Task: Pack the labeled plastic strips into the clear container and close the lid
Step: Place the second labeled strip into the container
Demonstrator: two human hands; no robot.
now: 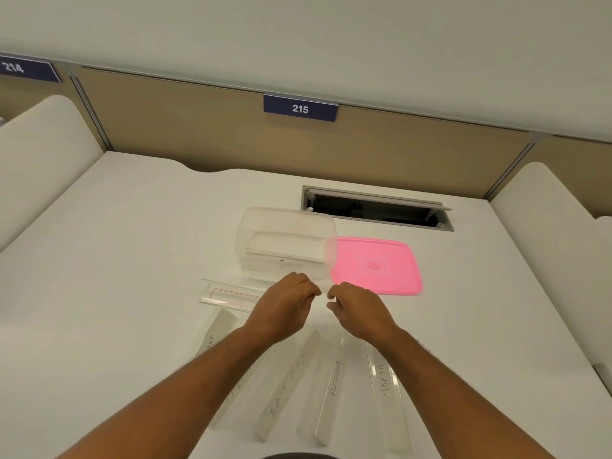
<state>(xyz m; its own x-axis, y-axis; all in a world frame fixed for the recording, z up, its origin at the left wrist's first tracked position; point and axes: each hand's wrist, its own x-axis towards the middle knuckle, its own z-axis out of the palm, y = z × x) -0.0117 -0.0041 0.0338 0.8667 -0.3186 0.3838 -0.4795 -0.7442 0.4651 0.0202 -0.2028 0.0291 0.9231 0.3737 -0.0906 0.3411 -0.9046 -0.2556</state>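
Note:
The clear container (285, 226) stands open in the middle of the white table, with one clear strip (284, 244) lying inside it. Its pink lid (377, 266) lies flat to the right, touching it. My left hand (284, 306) and my right hand (356, 309) hover side by side just in front of the container, fingers curled, fingertips almost meeting; I see nothing in them. A clear strip with a red outline (228, 295) lies crosswise left of my left hand. Several labeled strips fan out under my forearms, among them BATMAN (288, 385), ALPHA (333, 380) and BETA (384, 382).
An open cable slot (377, 208) is cut into the table behind the lid. A beige partition with the number plate 215 (300, 108) closes off the back. White curved dividers (39, 140) rise at the left and right sides.

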